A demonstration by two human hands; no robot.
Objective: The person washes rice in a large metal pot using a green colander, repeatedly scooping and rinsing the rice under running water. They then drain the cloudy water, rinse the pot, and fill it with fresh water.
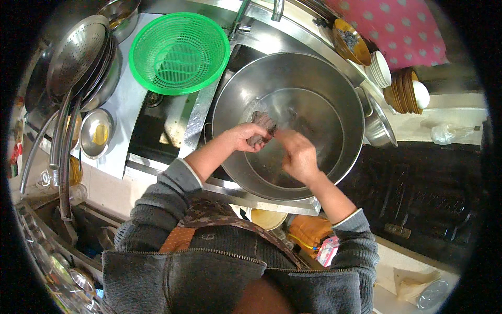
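A large round stainless-steel pot [290,74] stands in front of me, resting over the sink. Above its inside, at the left, my left hand [251,137] grips a crumpled grey-brown piece [263,123], perhaps a cloth or scrubbing pad; its exact kind cannot be told. Just right of that piece is my right hand [299,155], blurred, with its fingers curled. Whether the right fingers pinch a bit of it is not plain. A little liquid seems to lie on the pot's bottom.
A green plastic colander [178,84] sits at the upper left. Beyond it are stacked metal strainers [78,59] with long handles and a small steel bowl [97,133]. A faucet [278,10] is behind the pot. Stacked bowls [402,92] line the right ledge, beside a dark surface [423,188].
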